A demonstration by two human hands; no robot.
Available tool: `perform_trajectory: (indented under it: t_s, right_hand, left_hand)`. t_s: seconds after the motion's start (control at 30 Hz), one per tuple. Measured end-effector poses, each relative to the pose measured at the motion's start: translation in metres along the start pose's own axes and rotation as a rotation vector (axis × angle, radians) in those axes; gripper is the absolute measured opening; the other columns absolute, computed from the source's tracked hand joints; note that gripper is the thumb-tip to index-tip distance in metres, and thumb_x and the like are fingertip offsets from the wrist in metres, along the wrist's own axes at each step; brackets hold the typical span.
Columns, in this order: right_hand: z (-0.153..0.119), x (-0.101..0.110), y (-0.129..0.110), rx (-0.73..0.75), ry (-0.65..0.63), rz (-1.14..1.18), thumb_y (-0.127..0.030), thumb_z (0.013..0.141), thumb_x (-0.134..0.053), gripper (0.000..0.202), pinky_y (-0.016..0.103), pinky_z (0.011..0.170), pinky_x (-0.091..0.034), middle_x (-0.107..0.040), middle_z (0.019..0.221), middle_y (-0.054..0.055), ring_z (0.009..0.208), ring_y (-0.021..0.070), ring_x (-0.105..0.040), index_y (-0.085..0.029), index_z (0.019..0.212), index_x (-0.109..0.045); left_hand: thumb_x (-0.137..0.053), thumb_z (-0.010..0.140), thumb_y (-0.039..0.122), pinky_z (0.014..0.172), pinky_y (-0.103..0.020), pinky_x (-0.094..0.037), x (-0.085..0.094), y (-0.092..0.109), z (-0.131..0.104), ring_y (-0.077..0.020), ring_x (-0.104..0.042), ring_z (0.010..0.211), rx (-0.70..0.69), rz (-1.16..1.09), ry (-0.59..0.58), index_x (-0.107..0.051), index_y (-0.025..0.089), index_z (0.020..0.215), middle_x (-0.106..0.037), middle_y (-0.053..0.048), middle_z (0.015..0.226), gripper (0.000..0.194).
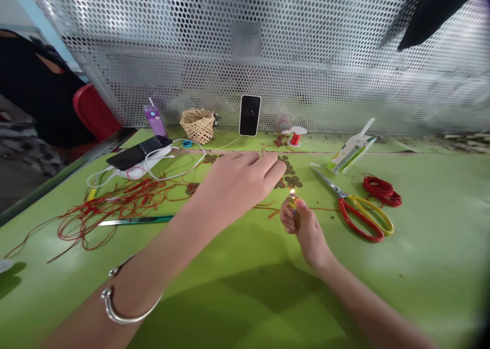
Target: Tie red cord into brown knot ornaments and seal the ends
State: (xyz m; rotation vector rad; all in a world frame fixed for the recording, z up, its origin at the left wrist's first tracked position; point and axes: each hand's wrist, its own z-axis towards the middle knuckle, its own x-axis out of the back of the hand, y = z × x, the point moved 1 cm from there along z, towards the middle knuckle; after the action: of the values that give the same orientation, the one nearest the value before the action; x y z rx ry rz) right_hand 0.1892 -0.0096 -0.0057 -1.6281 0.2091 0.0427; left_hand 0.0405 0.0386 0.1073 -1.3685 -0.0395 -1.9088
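My right hand point(302, 226) is closed around a lighter point(293, 202), its thumb at the top, and a small flame burns there. My left hand point(245, 178) is raised just left of the flame, back towards me and fingers bent together. What its fingertips hold, if anything, is hidden behind the hand. A short bit of red cord point(288, 187) shows near the flame. Dark round coin-like pieces point(293, 181) lie in clusters behind the hands. Thin red cord point(321, 209) stretches across the green table on the right.
Red-and-yellow scissors point(362, 219), a red cord bundle point(382, 190) and an open carton point(350, 152) lie to the right. Leftward are tangled red cords point(126, 201), a green cutter knife point(141, 220) and a black phone point(138, 153). Behind stand a woven basket point(199, 127), an upright phone point(250, 115) and a spool point(296, 136).
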Motion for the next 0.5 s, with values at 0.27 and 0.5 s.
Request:
perform_trajectory:
  t_s: [0.27, 0.5]
  right_hand:
    - [0.0007, 0.0016, 0.0026, -0.005, -0.010, -0.014, -0.066, 0.078, -0.046, 0.050, 0.027, 0.046, -0.015, -0.028, 0.055, -0.004, 0.051, 0.0113, -0.024, -0.021, 0.058, -0.034]
    - [0.0002, 0.0014, 0.0043, -0.006, -0.012, -0.037, -0.066, 0.078, -0.045, 0.050, 0.027, 0.046, -0.016, -0.028, 0.055, -0.004, 0.050, 0.0112, -0.026, -0.021, 0.059, -0.035]
  left_hand:
    - [-0.034, 0.085, 0.000, 0.060, -0.025, -0.043, 0.0054, -0.0003, -0.0001, -0.0138, -0.060, 0.073, -0.036, 0.048, -0.007, -0.059, 0.016, 0.094, -0.065, -0.005, 0.092, 0.031]
    - [-0.034, 0.086, 0.001, 0.061, -0.026, -0.043, 0.0048, -0.0018, -0.0006, -0.0137, -0.060, 0.074, -0.024, 0.028, -0.021, -0.059, 0.016, 0.094, -0.064, -0.005, 0.093, 0.031]
